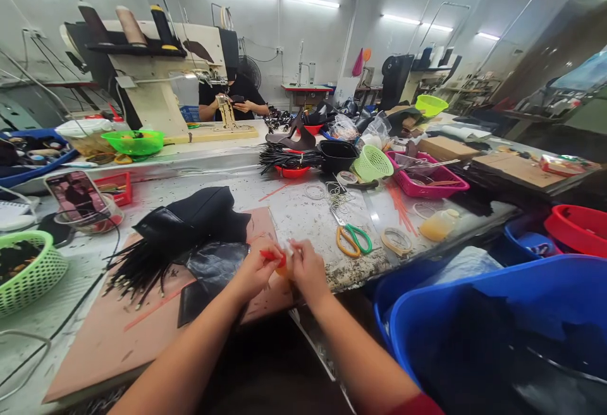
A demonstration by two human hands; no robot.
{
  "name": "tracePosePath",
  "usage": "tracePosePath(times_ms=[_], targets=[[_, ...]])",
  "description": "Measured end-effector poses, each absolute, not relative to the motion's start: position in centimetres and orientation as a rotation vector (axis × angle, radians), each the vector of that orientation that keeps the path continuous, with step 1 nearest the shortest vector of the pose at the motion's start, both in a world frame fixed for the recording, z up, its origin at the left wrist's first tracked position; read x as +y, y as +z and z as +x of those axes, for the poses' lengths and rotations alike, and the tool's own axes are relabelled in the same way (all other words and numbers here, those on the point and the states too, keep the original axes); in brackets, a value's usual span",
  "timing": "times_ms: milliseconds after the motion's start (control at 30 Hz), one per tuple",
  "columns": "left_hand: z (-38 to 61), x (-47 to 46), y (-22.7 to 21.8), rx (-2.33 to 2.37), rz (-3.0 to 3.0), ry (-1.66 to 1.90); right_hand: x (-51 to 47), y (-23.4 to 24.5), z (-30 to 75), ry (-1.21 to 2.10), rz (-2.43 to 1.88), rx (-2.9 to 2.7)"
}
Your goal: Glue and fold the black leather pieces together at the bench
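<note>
My left hand (pixel 253 271) and my right hand (pixel 307 269) meet over the front edge of a pinkish work board (pixel 109 333). Both are closed in a pinch on a small red and orange piece (pixel 277 259) held between them. Just left of my hands lie black leather pieces (pixel 213 266) and a bundle of thin black strips (pixel 137 269). A pair of scissors (pixel 353 238) with orange and green handles lies to the right of my right hand.
A green basket (pixel 26 276) stands at the left, a phone (pixel 76 195) behind it. Blue tubs (pixel 497 333) fill the lower right. A pink tray (pixel 427 178), green baskets, a black bowl and tape rolls crowd the bench. Another person sits behind a sewing machine (pixel 156 80).
</note>
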State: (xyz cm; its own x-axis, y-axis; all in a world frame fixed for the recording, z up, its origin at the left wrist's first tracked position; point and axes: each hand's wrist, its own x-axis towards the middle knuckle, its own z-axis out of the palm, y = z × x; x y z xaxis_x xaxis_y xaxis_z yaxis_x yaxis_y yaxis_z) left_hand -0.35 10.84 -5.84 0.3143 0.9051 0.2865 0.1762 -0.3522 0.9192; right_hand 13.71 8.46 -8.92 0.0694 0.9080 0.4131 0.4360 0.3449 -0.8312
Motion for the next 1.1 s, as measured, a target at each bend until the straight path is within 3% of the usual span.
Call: tracePosePath(times_ms=[833, 1100], targets=[[-0.3, 9.2, -6.1, 0.933, 1.830, 1.157, 8.8, -9.2, 13.3, 0.370, -1.164, -1.599], [-0.9, 9.5, -6.0, 0.963, 1.752, 1.179, 4.0, -11.6, 14.4, 0.197, -0.863, -1.705]])
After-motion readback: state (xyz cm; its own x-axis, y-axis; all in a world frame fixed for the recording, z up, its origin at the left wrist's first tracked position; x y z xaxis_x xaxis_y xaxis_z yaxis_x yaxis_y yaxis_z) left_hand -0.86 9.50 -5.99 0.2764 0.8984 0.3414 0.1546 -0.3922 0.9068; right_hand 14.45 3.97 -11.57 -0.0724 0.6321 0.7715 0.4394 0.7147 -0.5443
